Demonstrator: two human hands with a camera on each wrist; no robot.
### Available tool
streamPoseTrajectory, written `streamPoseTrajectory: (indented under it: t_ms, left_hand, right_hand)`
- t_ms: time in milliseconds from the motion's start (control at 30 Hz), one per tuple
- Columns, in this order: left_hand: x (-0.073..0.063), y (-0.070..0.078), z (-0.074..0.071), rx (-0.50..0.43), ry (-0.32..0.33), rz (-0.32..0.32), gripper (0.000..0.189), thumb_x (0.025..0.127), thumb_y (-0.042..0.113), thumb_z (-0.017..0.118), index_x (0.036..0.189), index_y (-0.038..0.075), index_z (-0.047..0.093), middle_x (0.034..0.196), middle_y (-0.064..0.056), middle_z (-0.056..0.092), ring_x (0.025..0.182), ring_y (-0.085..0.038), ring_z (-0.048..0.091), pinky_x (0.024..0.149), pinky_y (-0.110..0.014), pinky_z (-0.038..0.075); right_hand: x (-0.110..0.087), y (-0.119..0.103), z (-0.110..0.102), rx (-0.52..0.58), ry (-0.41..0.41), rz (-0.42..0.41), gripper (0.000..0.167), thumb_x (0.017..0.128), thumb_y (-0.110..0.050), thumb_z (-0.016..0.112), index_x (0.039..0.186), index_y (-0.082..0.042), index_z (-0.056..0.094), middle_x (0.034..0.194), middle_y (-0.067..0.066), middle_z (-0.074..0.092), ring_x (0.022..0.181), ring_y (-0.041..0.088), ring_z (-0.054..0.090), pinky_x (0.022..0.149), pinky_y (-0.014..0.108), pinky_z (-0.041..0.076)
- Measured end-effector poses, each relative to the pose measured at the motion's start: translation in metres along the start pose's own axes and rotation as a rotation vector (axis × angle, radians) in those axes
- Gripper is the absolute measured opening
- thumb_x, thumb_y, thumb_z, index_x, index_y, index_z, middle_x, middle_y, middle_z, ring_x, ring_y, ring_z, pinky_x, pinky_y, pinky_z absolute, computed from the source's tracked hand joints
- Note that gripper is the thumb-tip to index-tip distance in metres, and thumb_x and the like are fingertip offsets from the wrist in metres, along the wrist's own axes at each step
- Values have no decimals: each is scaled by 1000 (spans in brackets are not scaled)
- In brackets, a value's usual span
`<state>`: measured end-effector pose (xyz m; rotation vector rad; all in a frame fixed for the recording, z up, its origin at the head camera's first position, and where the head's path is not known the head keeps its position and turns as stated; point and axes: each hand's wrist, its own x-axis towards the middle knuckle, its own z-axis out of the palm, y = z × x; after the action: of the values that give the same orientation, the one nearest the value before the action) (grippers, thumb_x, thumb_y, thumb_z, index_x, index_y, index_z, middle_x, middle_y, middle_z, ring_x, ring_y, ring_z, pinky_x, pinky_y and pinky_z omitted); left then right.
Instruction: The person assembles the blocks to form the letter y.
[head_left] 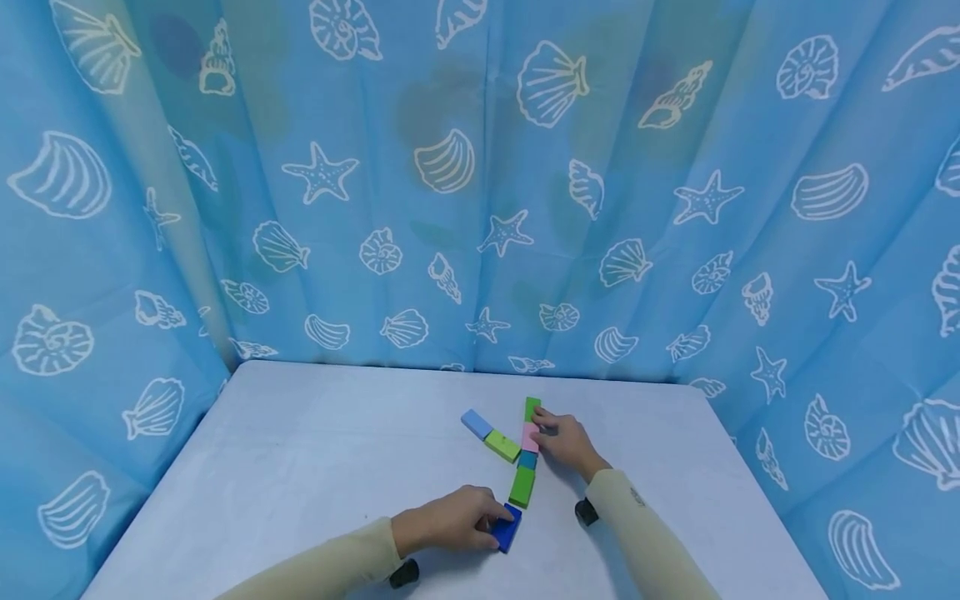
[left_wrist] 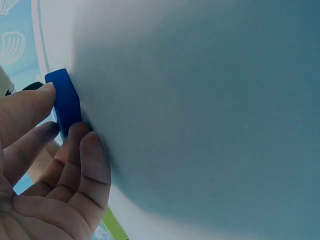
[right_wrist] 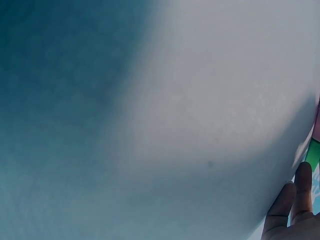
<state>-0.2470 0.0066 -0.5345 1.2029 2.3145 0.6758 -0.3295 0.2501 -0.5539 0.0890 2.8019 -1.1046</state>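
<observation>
In the head view my left hand [head_left: 457,518] pinches a dark blue block [head_left: 507,530] at the near end of a row. The left wrist view shows the thumb on one side of this blue block [left_wrist: 63,100] and fingertips on the other. Beyond it run a green block [head_left: 522,486], a small teal block [head_left: 527,460], a pink block [head_left: 530,438] and another green block [head_left: 532,408]. My right hand [head_left: 567,442] touches the far end of the row from the right, thumb by the pink block, a fingertip at the green one [right_wrist: 313,154].
A lime green block [head_left: 502,446] and a light blue block [head_left: 476,423] branch off to the far left from the row. All lie on a white table [head_left: 315,450]. Behind hangs a blue curtain [head_left: 450,275] printed with shells. Dark wrist cameras [head_left: 587,512] sit under the sleeves.
</observation>
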Motion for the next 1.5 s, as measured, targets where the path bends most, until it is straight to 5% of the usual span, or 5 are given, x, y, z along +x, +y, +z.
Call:
streamPoseTrajectory:
  t_ms: [733,1500]
  left_hand:
    - [10,9,1,16,19,-43,41,90,25,73,130,17,66,92,10,63,75,3,54,70,-14,49]
    - [10,1,3,-38,41,-68,42,89,27,74,129,15,66,93,10,66,77,5,56,73,-15,50]
  right_hand:
    - [-2,-1,-3,-7,2,18,47,94,-26,68,138,-16,57,153,-1,44,147,32,32,114,57,31]
    - [0,-5,0,-50,-11,7,46,95,-26,67,139,-17,56,154,-2,44,147,32,32,114,57,31]
